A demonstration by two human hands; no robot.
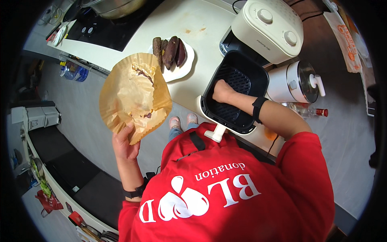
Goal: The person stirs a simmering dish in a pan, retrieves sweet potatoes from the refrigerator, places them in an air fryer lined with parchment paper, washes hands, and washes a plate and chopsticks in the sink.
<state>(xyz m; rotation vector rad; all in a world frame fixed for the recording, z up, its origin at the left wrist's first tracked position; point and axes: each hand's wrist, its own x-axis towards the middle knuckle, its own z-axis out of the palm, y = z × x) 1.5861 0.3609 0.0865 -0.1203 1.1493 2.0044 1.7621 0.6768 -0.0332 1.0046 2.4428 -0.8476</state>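
My left hand [126, 142] grips the lower edge of a used brown paper air fryer liner [127, 87], held up left of the counter. Sticky residue and dark purple scraps cling to the liner. My right hand [223, 91] reaches inside the black air fryer basket [246, 68], by its left wall. Its fingers are mostly hidden, so what they hold cannot be made out. The basket's white handle [216, 133] points towards my body. Several cooked purple sweet potatoes [170, 53] lie on a white plate [184, 68], partly behind the liner.
A cream air fryer body [269, 28] stands behind the basket. Right of the basket are a white appliance with a dark lid [291, 81] and a clear bottle with a red cap [308, 111]. A metal pot [113, 7] sits on the black cooktop [105, 33].
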